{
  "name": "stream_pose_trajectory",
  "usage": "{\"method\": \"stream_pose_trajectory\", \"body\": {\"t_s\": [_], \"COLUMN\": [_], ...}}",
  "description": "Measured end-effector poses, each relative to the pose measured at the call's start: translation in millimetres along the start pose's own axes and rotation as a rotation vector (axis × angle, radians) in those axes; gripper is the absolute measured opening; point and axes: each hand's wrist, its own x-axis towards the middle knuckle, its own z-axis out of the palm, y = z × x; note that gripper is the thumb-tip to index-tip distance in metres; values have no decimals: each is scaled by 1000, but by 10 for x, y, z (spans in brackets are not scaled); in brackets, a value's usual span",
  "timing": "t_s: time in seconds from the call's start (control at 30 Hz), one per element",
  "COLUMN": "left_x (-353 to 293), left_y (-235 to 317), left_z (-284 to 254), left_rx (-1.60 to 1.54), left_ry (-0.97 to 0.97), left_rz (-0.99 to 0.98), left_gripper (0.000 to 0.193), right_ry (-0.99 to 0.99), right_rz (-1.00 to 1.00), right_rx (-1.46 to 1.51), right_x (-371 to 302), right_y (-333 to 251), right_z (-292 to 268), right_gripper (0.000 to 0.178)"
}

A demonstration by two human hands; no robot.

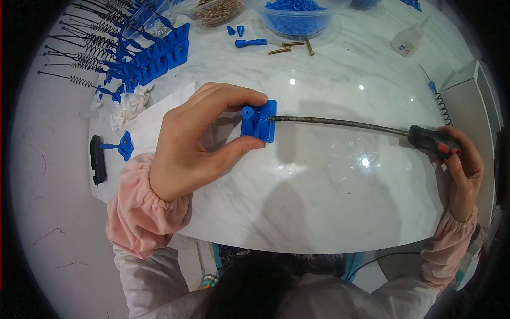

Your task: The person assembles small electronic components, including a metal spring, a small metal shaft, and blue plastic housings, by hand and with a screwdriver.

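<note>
Between the thumb and fingers of my left hand (199, 135) is a small blue plastic bracket (269, 133), held above the white marbled table. It has a flat plate and a round knob on its left part. At the right, my right hand (465, 159) grips the black and red handle of a long screwdriver (340, 123). The dark shaft runs leftward across the table, and its tip meets the bracket's plate. Whether a screw sits under the tip is too small to tell.
Several blue assemblies with black springs (159, 61) line the back left. Behind stand tubs of brass screws (215, 13) and blue parts (295, 18). A crumpled tissue (130, 109), a black plastic piece (98, 159), a small bottle (409, 40) and a white box (467, 85) lie around.
</note>
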Motion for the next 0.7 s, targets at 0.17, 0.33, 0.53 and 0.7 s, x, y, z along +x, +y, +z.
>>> {"method": "stream_pose_trajectory", "body": {"t_s": [0.17, 0.33, 0.53, 0.7], "left_x": [-15, -15, -6, 13], "left_y": [9, 8, 5, 27], "left_z": [4, 2, 60, 64], "left_rx": [-12, 2, 13, -26], "left_ry": [7, 0, 77, 104], "left_rz": [-31, -41, 34, -14], "left_gripper": [50, 50, 42, 43], "right_ry": [-63, -58, -30, -74], "right_rz": [18, 14, 27, -26], "right_rx": [28, -31, -64, 10], "right_x": [-3, -20, -22, 10], "right_y": [3, -12, -3, -65], "right_z": [-27, -24, -4, 32], "right_gripper": [41, 43, 46, 45]}}
